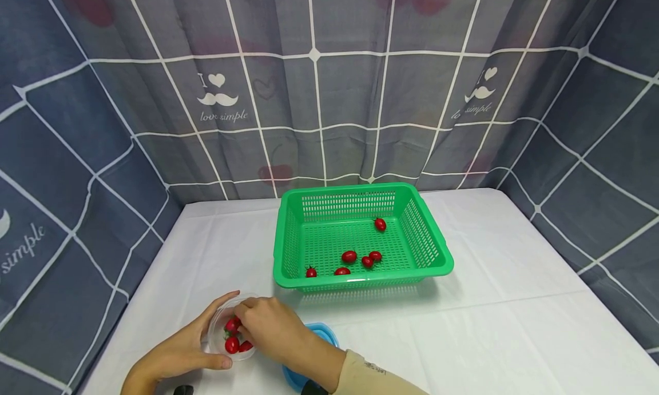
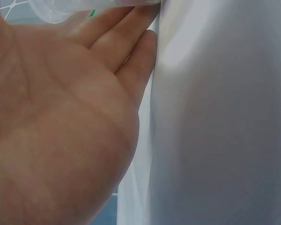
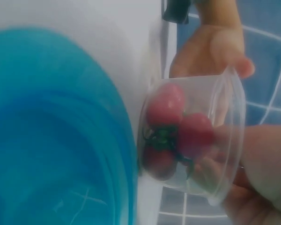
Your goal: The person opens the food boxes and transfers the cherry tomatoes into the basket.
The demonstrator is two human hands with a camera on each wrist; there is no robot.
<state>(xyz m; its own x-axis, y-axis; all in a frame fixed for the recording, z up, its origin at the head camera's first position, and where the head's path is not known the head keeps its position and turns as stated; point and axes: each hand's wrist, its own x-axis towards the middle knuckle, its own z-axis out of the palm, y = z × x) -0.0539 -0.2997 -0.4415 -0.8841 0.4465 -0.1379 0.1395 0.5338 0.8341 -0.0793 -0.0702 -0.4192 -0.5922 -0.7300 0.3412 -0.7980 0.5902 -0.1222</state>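
Note:
At the front left, my left hand (image 1: 177, 349) holds a clear plastic cup (image 1: 215, 335) between thumb and fingers. Several red cherry tomatoes (image 1: 232, 344) with green stems lie inside it. My right hand (image 1: 273, 329) reaches over the rim, its fingertips inside the cup at a cherry tomato (image 3: 195, 135); the head view partly hides this contact. In the left wrist view, the palm of the left hand (image 2: 61, 117) fills the left side, with the cup (image 2: 61, 11) just above. Beneath the right forearm a blue bowl (image 1: 321, 331) is partly covered.
A green perforated basket (image 1: 360, 282) stands farther back on the white-covered table (image 1: 494, 315), with several cherry tomatoes (image 1: 349, 256) spread over its bottom. Grey checked curtains (image 1: 350, 98) enclose the back and sides. A small black object (image 1: 183, 390) lies at the front edge.

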